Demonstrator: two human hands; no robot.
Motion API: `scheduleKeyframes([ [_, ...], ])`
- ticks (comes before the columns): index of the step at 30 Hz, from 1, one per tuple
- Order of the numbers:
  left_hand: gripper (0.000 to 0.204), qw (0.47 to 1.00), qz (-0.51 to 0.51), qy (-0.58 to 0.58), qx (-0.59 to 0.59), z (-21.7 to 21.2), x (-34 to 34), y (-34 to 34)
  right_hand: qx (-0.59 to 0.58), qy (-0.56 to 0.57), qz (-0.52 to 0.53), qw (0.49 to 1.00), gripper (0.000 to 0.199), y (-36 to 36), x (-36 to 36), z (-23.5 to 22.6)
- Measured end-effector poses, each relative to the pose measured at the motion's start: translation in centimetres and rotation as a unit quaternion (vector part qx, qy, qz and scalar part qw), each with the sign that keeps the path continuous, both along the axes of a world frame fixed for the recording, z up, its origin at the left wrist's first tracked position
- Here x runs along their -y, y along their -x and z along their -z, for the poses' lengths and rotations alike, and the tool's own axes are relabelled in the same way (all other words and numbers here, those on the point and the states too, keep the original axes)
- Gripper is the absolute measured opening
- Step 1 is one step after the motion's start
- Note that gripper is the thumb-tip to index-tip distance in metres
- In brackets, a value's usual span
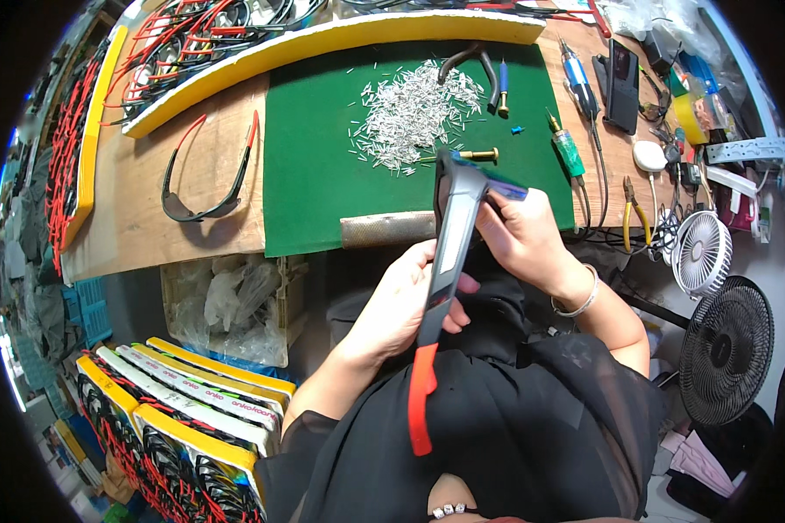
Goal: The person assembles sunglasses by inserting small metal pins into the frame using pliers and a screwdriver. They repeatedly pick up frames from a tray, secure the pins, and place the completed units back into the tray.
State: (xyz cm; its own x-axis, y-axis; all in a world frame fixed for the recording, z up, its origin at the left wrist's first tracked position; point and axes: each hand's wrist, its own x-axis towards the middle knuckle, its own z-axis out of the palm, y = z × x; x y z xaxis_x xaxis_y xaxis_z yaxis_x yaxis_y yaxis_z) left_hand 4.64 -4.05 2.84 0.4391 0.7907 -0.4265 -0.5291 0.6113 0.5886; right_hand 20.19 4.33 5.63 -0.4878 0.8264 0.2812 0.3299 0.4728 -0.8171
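A pair of dark wraparound sunglasses [453, 248] with a grey-and-black arm and red tip hangs between my hands, over my lap at the mat's near edge. My left hand [397, 305] is closed around the arm, with some fingertips showing on its far side. Pinched in my right hand [525, 240] is the front end near the lens; part of those fingers is hidden. Just beyond the glasses lies a brass-handled screwdriver [475, 156]. A heap of small silvery pins [414, 118] spreads over the green mat [310, 174].
Another pair of sunglasses [205, 209] lies left on the wooden table. Yellow-edged trays [331, 44] of glasses border the back and left. Right are a blue electric screwdriver [576, 74], a green-handled tool [567, 150], yellow pliers [634, 213] and two fans [702, 253]. A metal roller [384, 230] lies at the mat's edge.
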Motion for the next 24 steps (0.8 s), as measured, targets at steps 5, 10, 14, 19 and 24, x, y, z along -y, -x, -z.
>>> scheduleKeyframes([
  [5,0.030,0.995,-0.056,-0.013,-0.080,0.2,0.6,0.3,0.078,0.047,-0.030,0.995,0.010,0.6,0.0,-1.9],
  [10,0.029,0.993,-0.060,0.005,-0.097,0.3,0.2,0.0,0.060,0.079,-0.016,0.995,0.011,0.6,-0.1,-0.3],
  [14,0.026,0.997,-0.064,0.025,-0.033,1.4,-0.1,0.0,0.046,0.127,-0.027,0.990,0.010,0.3,-0.6,1.0],
  [19,0.034,0.996,-0.049,0.026,-0.068,3.1,-1.3,-0.3,-0.015,-0.066,-0.009,0.998,0.010,0.4,-1.3,4.5],
  [24,0.023,0.995,-0.025,0.083,-0.045,3.8,-2.6,-0.8,-0.021,0.183,-0.003,0.983,0.009,-0.4,-2.3,4.0],
])
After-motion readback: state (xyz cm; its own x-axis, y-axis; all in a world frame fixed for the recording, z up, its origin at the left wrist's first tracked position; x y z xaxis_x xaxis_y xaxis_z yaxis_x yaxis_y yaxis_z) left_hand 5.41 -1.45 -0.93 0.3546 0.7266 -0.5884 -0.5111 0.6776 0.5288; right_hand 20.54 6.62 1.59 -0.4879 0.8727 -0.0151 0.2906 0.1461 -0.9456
